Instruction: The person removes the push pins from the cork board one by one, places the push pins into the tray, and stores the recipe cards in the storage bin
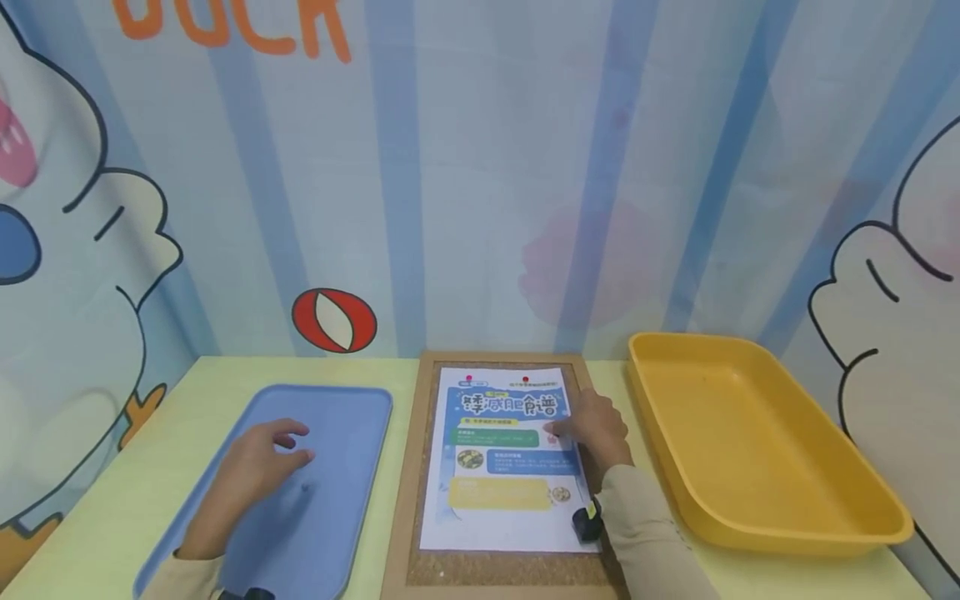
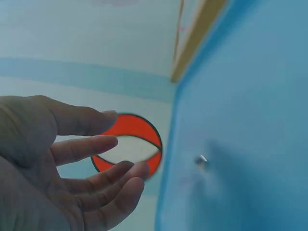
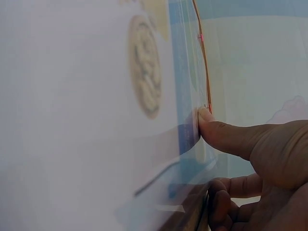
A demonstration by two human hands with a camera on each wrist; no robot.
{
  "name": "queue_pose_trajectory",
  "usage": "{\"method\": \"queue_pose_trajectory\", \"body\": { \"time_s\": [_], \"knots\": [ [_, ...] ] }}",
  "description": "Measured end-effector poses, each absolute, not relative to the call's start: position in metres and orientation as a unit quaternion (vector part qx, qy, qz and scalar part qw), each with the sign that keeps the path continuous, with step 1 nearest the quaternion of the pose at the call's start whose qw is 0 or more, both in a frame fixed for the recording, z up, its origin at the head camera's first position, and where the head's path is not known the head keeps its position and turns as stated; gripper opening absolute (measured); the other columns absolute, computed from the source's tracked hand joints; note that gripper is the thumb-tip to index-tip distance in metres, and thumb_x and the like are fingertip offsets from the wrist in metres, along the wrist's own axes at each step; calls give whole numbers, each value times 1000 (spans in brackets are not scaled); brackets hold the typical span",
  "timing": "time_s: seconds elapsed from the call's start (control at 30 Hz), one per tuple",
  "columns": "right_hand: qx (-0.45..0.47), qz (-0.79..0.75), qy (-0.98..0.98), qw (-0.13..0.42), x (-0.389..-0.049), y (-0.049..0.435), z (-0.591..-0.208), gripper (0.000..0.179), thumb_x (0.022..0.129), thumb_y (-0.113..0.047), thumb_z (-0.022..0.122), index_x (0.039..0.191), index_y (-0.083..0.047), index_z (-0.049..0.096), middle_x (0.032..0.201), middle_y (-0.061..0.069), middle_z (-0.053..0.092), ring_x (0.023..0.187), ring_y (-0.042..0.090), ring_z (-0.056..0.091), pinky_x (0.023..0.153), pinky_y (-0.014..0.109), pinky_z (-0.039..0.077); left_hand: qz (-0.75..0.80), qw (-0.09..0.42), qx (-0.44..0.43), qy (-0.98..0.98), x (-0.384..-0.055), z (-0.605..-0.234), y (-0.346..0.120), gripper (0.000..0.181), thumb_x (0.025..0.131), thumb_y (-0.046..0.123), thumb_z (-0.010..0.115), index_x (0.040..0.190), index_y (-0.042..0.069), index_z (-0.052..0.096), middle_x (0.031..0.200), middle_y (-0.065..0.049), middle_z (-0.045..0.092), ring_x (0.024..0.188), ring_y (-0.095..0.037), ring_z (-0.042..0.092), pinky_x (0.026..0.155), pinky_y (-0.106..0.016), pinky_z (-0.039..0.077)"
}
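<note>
A sheet of printed paper (image 1: 498, 529) lies on a wood-framed corkboard (image 1: 495, 568), with a pink push pin (image 1: 469, 378) and a red push pin (image 1: 526, 379) along its top. My right hand (image 1: 597, 425) grips the board's right side: its thumb (image 3: 226, 137) presses on the paper and its other fingers curl at the frame's edge. Over the blue tray (image 1: 341, 500) hovers my left hand (image 1: 255, 468), fingers loosely bent and apart, holding nothing. A small dark item with a shiny tip (image 2: 201, 161) is on the tray below that hand.
To the right of the corkboard stands a deep yellow bin (image 1: 750, 442). The pale yellow table (image 1: 225, 379) meets a striped cartoon curtain (image 1: 480, 208) at the back. A small black device (image 1: 587, 523) sits at my right wrist, over the paper's edge.
</note>
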State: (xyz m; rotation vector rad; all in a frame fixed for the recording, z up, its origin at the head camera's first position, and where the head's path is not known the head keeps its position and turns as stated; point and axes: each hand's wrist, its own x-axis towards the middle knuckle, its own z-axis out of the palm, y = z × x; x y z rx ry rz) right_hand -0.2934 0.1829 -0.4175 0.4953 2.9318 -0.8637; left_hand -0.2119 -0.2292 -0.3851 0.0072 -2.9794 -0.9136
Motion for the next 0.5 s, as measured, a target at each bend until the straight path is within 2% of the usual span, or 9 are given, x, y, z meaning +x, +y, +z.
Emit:
{"method": "queue_pose_trajectory", "body": {
  "time_s": [0.2, 0.5],
  "knots": [
    [155, -284, 946, 31, -292, 183, -415, 60, 79, -26, 84, 127, 0, 59, 101, 18, 69, 84, 32, 65, 78, 45, 50, -328, 22, -20, -944, -217, -367, -195, 37, 90, 15, 70, 122, -4, 65, 119, -27, 66, 107, -41, 63, 83, -52, 55],
    [154, -273, 949, 35, -291, 183, -412, 65, 79, -28, 84, 130, 0, 57, 102, 19, 69, 86, 34, 64, 78, 46, 49, -369, -20, -36, -928, -254, -354, -108, 29, 90, 14, 70, 116, 0, 70, 115, -17, 70, 103, -31, 66, 84, -46, 57]
  ]
}}
